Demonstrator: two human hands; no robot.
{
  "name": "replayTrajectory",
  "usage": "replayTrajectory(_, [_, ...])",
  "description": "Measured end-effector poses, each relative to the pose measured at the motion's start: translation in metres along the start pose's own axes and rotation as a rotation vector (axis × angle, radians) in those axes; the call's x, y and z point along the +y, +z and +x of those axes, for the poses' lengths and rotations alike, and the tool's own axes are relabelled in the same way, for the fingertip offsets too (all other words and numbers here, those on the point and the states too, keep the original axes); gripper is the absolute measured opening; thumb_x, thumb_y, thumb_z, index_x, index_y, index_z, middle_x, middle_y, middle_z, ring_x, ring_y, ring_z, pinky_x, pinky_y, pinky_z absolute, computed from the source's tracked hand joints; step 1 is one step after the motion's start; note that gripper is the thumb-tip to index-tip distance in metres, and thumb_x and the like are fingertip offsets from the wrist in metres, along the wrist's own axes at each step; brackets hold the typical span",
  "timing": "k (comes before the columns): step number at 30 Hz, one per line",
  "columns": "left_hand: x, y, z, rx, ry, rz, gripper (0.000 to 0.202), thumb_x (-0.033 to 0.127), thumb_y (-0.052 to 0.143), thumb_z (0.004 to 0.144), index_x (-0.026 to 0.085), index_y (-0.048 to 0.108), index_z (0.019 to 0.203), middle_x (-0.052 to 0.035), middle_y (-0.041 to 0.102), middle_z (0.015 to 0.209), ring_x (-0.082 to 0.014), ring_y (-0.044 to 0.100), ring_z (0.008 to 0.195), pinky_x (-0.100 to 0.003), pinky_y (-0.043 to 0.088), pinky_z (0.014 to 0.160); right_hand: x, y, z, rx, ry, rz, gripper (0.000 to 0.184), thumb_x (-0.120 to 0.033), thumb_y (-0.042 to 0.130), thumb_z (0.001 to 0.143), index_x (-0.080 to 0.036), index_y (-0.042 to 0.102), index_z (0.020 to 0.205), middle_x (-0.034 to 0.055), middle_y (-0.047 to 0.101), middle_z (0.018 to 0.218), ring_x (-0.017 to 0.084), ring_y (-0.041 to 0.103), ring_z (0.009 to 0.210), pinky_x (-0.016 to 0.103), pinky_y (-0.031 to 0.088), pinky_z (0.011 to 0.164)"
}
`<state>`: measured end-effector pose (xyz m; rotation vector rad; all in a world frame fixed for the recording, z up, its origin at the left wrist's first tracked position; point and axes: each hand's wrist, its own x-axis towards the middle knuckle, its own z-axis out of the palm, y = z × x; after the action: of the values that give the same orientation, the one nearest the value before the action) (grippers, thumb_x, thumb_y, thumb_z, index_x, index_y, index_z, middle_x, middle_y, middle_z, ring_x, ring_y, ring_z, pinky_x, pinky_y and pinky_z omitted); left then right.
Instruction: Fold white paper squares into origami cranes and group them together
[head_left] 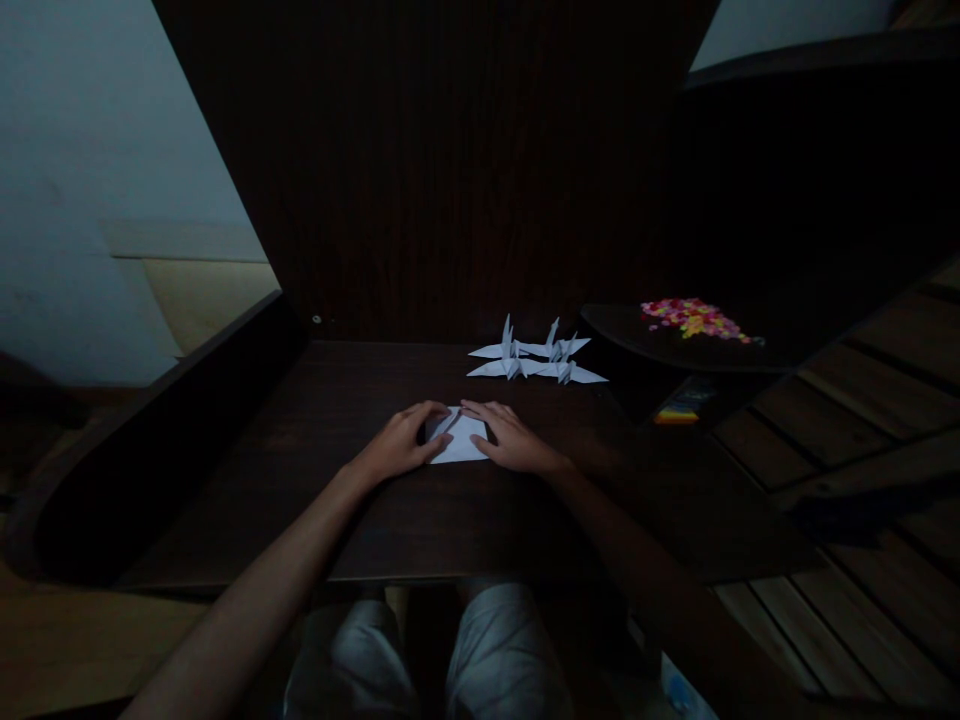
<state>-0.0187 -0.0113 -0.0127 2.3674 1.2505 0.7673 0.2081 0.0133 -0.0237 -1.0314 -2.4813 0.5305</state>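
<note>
A small folded white paper (460, 440) lies flat on the dark wooden desk (315, 480). My left hand (397, 442) presses on its left edge with fingers stretched over the top. On the paper's right edge rests my right hand (511, 438), fingers flat and pointing left. Both hands touch the paper from above. Behind them, near the desk's back, stand several finished white paper cranes (534, 360).
A dark rounded shelf (622, 335) at the right carries a heap of small pink and yellow pieces (694, 318). Below it lies a colourful striped pack (679, 412). A dark panel (450, 170) rises behind the desk. Wooden slats (862, 420) run along the right.
</note>
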Motion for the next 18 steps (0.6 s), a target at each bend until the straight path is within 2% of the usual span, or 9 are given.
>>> replayTrajectory(4, [-0.003, 0.000, 0.001, -0.114, 0.070, 0.011, 0.035, 0.034, 0.036, 0.094, 0.020, 0.061, 0.114, -0.0060, 0.061, 0.125, -0.0194, 0.052, 0.119, -0.036, 0.040, 0.104, 0.005, -0.001, 0.000, 0.034, -0.019, 0.075, 0.057, -0.026, 0.053, 0.085, -0.019, 0.036, 0.140, 0.0101, 0.043, 0.142, 0.022, 0.041, 0.129, 0.043, 0.030, 0.108])
replayTrajectory(6, [-0.008, -0.001, 0.001, -0.155, 0.095, 0.036, 0.035, 0.032, 0.038, 0.093, 0.021, 0.060, 0.118, -0.0051, 0.057, 0.130, -0.0197, 0.048, 0.124, -0.039, 0.037, 0.106, 0.009, -0.004, -0.001, 0.044, -0.041, 0.113, 0.051, -0.026, 0.057, 0.083, -0.020, 0.046, 0.133, 0.0099, 0.047, 0.139, 0.021, 0.044, 0.127, 0.042, 0.033, 0.107])
replayTrajectory(9, [-0.013, -0.002, 0.001, -0.209, 0.098, 0.063, 0.039, 0.033, 0.040, 0.092, 0.023, 0.055, 0.126, -0.0038, 0.053, 0.135, -0.0207, 0.042, 0.129, -0.042, 0.035, 0.107, 0.016, -0.010, -0.003, 0.003, -0.104, 0.117, 0.035, -0.027, 0.065, 0.077, -0.022, 0.063, 0.111, 0.0083, 0.051, 0.136, 0.023, 0.045, 0.127, 0.044, 0.034, 0.106])
replayTrajectory(14, [-0.012, -0.005, 0.000, -0.275, 0.071, 0.068, 0.048, 0.040, 0.048, 0.089, 0.023, 0.048, 0.133, -0.0045, 0.046, 0.141, -0.0230, 0.035, 0.134, -0.044, 0.031, 0.109, 0.020, -0.022, -0.005, -0.079, -0.153, 0.116, 0.045, -0.034, 0.076, 0.066, -0.022, 0.066, 0.109, 0.0092, 0.055, 0.132, 0.026, 0.043, 0.129, 0.046, 0.034, 0.106])
replayTrajectory(18, [-0.013, -0.005, 0.000, -0.294, 0.082, 0.071, 0.051, 0.044, 0.052, 0.086, 0.022, 0.049, 0.132, -0.0048, 0.044, 0.142, -0.0231, 0.035, 0.134, -0.044, 0.029, 0.110, 0.021, -0.025, -0.005, -0.056, -0.168, 0.167, 0.034, -0.034, 0.074, 0.069, -0.021, 0.069, 0.100, 0.0097, 0.062, 0.123, 0.025, 0.052, 0.121, 0.046, 0.039, 0.102])
